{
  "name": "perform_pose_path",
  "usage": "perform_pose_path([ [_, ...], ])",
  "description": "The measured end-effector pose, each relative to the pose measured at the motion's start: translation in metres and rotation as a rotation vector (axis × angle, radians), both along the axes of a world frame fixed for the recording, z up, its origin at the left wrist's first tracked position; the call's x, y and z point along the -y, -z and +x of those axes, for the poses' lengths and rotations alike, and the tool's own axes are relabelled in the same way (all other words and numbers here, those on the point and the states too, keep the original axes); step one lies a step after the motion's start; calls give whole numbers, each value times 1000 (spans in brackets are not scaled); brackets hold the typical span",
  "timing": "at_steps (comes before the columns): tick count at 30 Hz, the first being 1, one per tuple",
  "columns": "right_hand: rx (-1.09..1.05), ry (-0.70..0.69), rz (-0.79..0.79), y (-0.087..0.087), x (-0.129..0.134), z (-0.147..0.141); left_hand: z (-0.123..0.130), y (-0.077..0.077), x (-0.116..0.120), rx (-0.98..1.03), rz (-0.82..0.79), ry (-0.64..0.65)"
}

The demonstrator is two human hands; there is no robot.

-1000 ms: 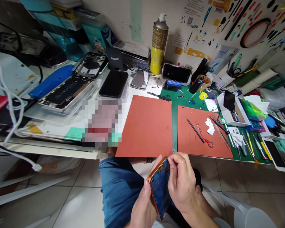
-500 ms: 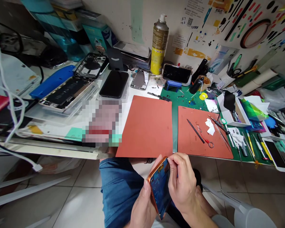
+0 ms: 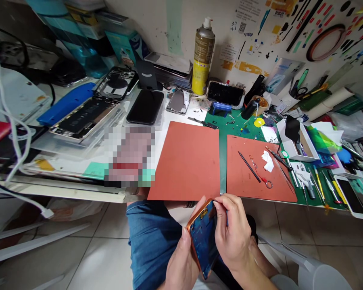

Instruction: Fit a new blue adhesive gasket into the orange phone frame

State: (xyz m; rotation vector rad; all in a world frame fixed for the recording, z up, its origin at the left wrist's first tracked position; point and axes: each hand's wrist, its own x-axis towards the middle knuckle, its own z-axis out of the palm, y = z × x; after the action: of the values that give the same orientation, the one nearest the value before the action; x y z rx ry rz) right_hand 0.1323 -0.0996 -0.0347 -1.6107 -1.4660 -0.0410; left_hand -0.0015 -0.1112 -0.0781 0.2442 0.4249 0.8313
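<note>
My left hand (image 3: 183,257) is wrapped along the left edge of the frame (image 3: 204,241), which is tilted at the bottom centre of the picture, over the lap; I think this grip keeps it steady and its blue inner side reachable. The fingers of my right hand (image 3: 232,237) are pinched together at its top right edge; whether they hold some small piece, I cannot tell. On the surface, the mat (image 3: 187,161) lies just beyond, perhaps as soft support, and the tweezers (image 3: 202,123) touch its upper edge.
</note>
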Motion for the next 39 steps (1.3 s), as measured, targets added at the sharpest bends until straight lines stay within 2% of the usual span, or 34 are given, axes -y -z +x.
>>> perform_pose_path([
  [8,13,-2,-49,2,-4,0,3,1,2,-17,-13,1],
  [19,22,-6,-37,3,-6,0,4,3,3,35,-24,-8],
  [39,32,-47,-49,1,0,-2,8,-13,-7,84,-110,-40],
])
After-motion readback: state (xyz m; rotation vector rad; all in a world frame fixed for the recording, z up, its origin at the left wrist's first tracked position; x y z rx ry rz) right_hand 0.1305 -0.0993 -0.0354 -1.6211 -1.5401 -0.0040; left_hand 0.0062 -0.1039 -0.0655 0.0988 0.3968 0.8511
